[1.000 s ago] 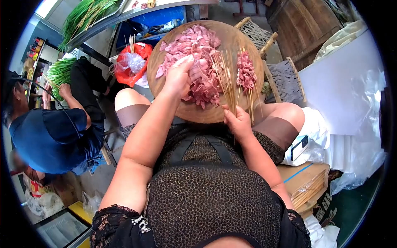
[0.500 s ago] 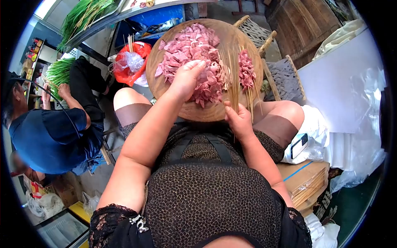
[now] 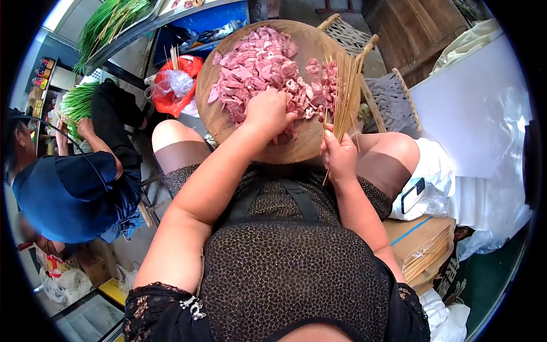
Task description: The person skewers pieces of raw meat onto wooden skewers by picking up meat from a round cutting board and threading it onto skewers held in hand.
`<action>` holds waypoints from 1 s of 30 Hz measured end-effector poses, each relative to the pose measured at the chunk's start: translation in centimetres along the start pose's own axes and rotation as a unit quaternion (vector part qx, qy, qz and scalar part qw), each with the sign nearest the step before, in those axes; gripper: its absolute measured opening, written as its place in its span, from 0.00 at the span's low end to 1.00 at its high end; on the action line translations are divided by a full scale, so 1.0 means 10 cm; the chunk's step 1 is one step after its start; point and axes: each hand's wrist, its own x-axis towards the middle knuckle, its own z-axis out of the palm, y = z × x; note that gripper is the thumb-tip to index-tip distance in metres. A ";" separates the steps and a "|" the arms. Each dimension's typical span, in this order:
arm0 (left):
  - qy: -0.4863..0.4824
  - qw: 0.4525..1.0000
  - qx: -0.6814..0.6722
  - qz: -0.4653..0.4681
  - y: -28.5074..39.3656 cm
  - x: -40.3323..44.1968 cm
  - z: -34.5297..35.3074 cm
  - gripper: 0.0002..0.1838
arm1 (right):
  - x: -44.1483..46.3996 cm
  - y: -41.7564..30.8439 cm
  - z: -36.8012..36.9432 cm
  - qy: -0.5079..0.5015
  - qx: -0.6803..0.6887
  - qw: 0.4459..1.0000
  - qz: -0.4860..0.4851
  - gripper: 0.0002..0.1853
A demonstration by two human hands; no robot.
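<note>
From where I stand, the right hand (image 3: 340,155) has its grip closed around a bundle of skewers (image 3: 346,94), their long axis pointing away from the person. The meat pile (image 3: 256,68) lies forward and left of that grip on the round wooden board (image 3: 313,40); the left hand (image 3: 266,117) is nearer, touching it. Its fingertips are hidden, so I can't tell whether they pinch anything. The skewers partly cover more meat behind.
</note>
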 end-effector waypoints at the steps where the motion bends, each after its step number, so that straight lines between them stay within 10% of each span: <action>1: 0.009 1.000 0.012 0.006 -0.01 0.01 0.05 0.17 | -0.01 -0.01 0.00 0.002 -0.009 1.000 0.006 0.10; 10: 0.016 0.959 -0.281 -0.014 -0.34 0.03 0.00 0.06 | -0.05 0.00 -0.02 -0.021 -0.019 0.999 0.024 0.10; 12: 0.115 0.982 -0.131 0.075 -0.33 0.01 -0.03 0.06 | -0.04 0.02 -0.01 -0.025 -0.017 0.999 0.025 0.10; 16: 0.019 0.985 -0.031 0.167 -0.17 0.03 0.04 0.05 | -0.05 -0.01 0.04 -0.022 -0.013 0.999 0.034 0.10; 22: -0.064 0.990 0.037 0.120 -0.23 0.03 0.00 0.05 | -0.08 0.02 -0.02 -0.022 -0.016 0.999 0.020 0.11; 30: -0.047 0.871 -0.476 -0.110 -0.65 0.00 -0.18 0.22 | -0.08 0.04 0.02 -0.040 -0.036 0.997 0.049 0.10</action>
